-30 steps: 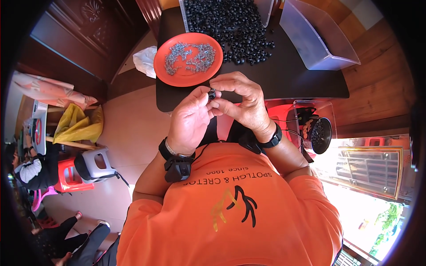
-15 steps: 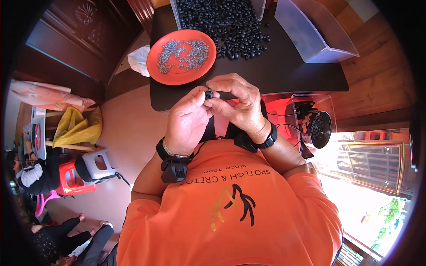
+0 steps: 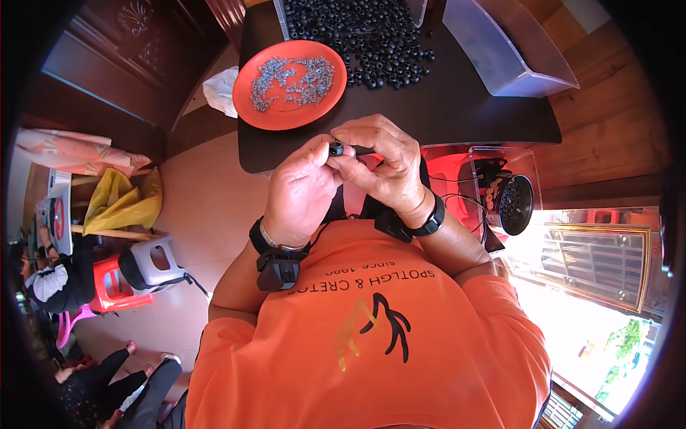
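A small black rounded plastic piece (image 3: 336,149) with a hole in it sits between my fingertips, just off the table's near edge. My left hand (image 3: 299,187) pinches it between thumb and forefinger, palm turned up. From the other side, the thumb and forefinger of my right hand (image 3: 384,163) close in on the same piece. Beyond my hands, an orange plate (image 3: 246,100) holds many tiny silvery metal pieces (image 3: 314,77). Many black rounded pieces (image 3: 386,61) spill in a heap from a clear bin.
The dark table (image 3: 443,118) carries a second translucent bin (image 3: 518,79) at the right. Below its right edge are a clear box (image 3: 537,166) and a round black container (image 3: 527,209) of small pieces. Stools (image 3: 153,261) and other people (image 3: 107,382) are at the left.
My hands stay pinched together on the black piece, with only a slight shift of the fingers. The plate and table sit slightly higher in view.
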Action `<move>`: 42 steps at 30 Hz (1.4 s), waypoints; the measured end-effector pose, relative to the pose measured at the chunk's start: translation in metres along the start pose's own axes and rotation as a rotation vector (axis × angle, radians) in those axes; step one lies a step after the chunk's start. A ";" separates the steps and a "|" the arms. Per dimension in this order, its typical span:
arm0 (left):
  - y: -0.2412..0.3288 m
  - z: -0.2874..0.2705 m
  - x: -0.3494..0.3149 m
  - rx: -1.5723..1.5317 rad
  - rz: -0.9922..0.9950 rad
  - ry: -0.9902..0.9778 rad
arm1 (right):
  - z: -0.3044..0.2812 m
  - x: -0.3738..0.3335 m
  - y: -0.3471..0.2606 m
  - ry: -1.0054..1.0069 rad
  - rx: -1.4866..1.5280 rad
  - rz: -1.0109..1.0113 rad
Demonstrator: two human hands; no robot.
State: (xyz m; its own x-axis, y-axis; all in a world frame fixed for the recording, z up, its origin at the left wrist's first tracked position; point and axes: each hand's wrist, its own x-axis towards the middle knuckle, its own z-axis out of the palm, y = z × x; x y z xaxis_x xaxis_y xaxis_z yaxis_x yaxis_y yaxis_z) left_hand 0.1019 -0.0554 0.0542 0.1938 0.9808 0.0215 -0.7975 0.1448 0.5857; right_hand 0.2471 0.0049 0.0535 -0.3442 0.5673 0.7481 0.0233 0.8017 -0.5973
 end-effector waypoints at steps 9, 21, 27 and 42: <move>-0.003 0.008 0.001 -0.011 0.006 0.108 | 0.002 0.002 -0.002 0.016 -0.128 -0.126; 0.002 -0.008 0.001 0.021 -0.053 0.050 | -0.033 0.024 -0.001 -0.045 -0.220 -0.109; 0.014 -0.020 -0.005 0.027 -0.108 0.074 | -0.175 0.121 0.036 0.305 -0.939 0.019; 0.024 -0.023 -0.014 -0.001 -0.109 0.179 | -0.153 0.139 0.242 -0.400 -1.184 0.624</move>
State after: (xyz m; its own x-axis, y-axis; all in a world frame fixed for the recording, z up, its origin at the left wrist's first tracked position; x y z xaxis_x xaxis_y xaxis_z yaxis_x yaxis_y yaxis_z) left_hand 0.0672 -0.0623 0.0496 0.1750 0.9668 -0.1860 -0.7777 0.2516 0.5760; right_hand 0.3491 0.3066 0.0568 -0.2206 0.9546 0.2001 0.9707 0.2350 -0.0508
